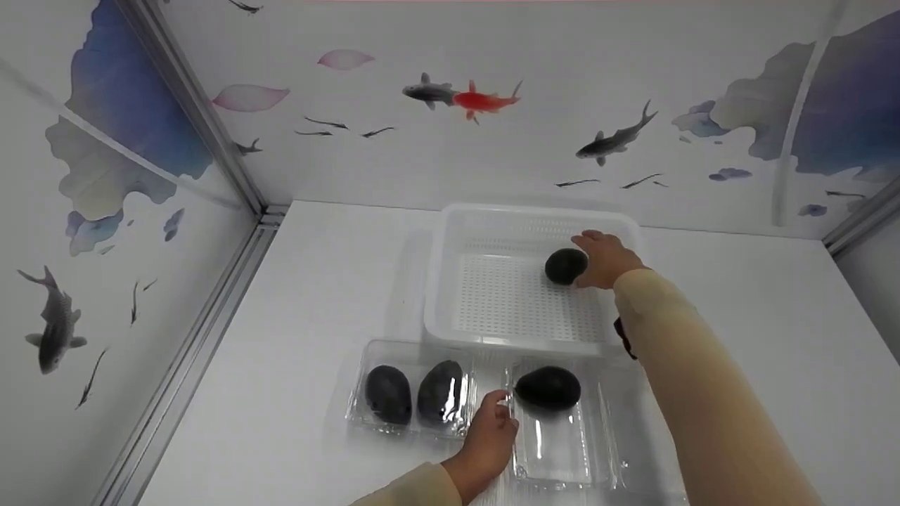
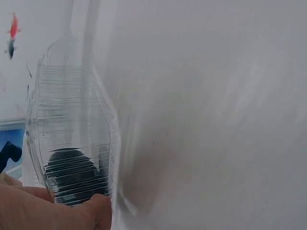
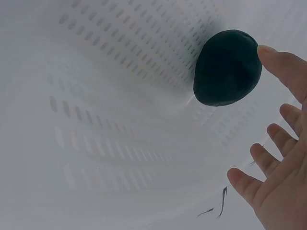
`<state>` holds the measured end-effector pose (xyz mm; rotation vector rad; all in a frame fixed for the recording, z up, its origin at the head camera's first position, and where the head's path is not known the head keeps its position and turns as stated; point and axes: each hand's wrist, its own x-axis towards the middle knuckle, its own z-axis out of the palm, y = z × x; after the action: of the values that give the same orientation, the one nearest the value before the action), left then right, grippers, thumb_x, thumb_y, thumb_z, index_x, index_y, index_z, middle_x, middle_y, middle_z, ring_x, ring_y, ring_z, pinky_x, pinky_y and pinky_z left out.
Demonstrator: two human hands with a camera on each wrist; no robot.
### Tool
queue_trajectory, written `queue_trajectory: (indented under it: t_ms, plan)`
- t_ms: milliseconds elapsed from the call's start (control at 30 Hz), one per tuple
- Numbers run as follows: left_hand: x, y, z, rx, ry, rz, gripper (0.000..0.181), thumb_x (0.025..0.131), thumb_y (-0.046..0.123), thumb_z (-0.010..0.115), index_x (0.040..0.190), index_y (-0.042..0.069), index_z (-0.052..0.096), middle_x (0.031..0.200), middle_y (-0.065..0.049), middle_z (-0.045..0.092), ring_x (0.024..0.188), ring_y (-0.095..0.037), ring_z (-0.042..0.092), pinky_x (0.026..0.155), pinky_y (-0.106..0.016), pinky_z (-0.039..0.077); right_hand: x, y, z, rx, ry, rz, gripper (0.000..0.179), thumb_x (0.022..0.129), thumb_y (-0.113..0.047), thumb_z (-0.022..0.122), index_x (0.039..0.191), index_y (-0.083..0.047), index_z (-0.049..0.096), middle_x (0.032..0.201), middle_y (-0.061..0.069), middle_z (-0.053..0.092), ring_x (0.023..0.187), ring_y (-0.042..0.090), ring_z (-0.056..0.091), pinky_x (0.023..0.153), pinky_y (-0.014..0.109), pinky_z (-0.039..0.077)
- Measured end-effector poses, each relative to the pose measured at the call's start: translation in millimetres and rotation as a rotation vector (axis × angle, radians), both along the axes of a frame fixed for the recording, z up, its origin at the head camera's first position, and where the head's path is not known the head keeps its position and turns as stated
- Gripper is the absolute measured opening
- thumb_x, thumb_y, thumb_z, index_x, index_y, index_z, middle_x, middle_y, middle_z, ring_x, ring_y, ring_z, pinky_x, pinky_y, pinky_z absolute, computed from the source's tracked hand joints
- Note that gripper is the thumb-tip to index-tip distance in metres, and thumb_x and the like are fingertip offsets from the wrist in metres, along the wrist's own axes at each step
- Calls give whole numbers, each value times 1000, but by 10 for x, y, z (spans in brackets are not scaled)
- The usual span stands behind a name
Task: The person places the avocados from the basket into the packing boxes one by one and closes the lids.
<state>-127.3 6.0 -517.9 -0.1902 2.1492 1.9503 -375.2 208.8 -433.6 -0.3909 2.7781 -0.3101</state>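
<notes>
In the head view a dark avocado [image 1: 566,266] is in the white perforated basket [image 1: 434,281]. My right hand [image 1: 606,260] is beside it with fingers spread, and in the right wrist view the thumb [image 3: 283,67] meets the avocado's edge while the other fingers stand apart from it. My left hand [image 1: 489,436] grips the left side of a clear plastic container [image 1: 555,464]. One avocado [image 1: 548,388] lies sideways in the far end of that container. To its left, another clear container [image 1: 362,414] holds two avocados, a dull one [image 1: 388,395] and a shiny one [image 1: 441,392].
The white table [image 1: 295,330] meets a fish-printed back wall [image 1: 394,161] just behind the basket. A similar panel [image 1: 176,260] with a metal rail [image 1: 211,337] bounds the left side. Part of a dark object [image 1: 624,339] shows beside my right forearm.
</notes>
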Motion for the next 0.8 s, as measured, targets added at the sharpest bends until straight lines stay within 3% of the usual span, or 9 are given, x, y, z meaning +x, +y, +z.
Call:
queue_trajectory:
  t_ms: [467,800]
  plan:
    - [23,-15,-18,-25,-8,4,42,90,1,55,131,-1,45,111,-17,57,106,-33,58,87,-45,50,-118,-22,-189,71,-57,45,83,81,-17,76,150,-7,32,156,18,24,141,44,17,106,64,27]
    - [-6,-30,2,-6,-11,-15,42,91,1,54,132,-2,43,111,-16,56,105,-32,57,86,-44,50,-177,-42,-216,89,-122,36,82,84,-13,73,152,-11,28,154,21,27,140,45,20,107,64,26]
